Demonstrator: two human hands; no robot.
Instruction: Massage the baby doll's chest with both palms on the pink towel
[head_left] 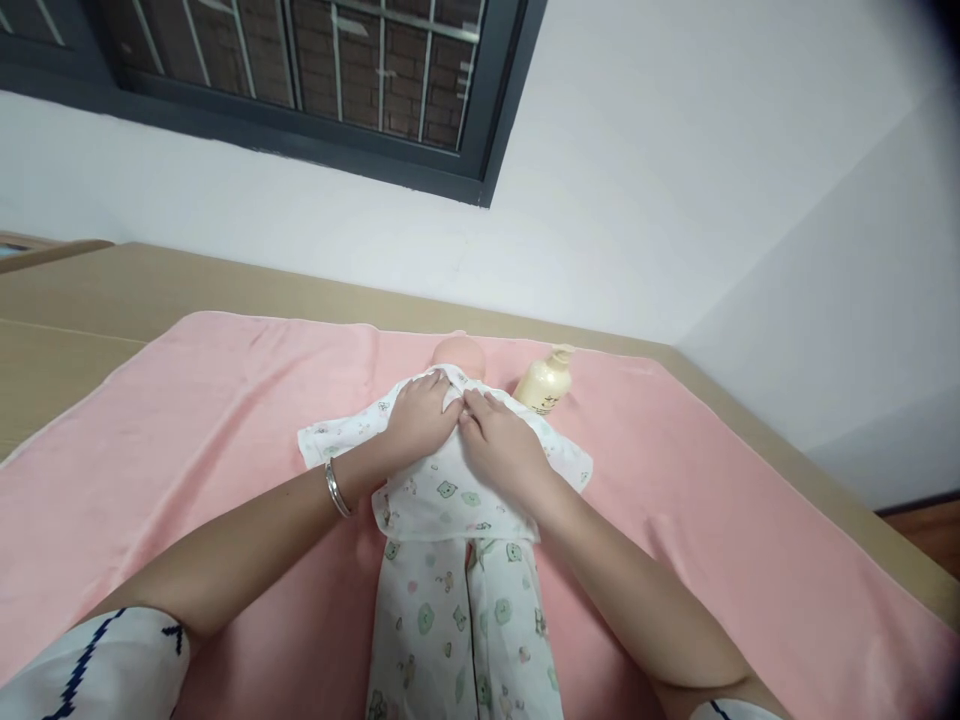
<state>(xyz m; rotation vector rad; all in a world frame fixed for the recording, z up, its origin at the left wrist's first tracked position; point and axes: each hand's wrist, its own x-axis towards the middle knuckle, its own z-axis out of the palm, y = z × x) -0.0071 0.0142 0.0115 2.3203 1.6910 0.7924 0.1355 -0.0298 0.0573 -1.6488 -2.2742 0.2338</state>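
Observation:
A white baby shirt [450, 495] with small green animal prints covers the upper body of a doll-like figure lying on its back. Its rounded, skin-coloured head [459, 354] shows just beyond the collar. My left hand [421, 415], a silver bangle at its wrist, has its fingers closed on the shirt near the neck. Close beside it, my right hand [501, 438] pinches the shirt front at the collar. The fingertips nearly meet, and any fastener between them is too small to make out. Matching printed trousers [465, 630] stretch down toward me.
A cream pump bottle [545, 380] leans on the pink blanket [247, 420], to the right of the head. The blanket lies over a wooden surface [150, 275] that meets a white wall [600, 180]. A dark-framed barred window [300, 90] is above.

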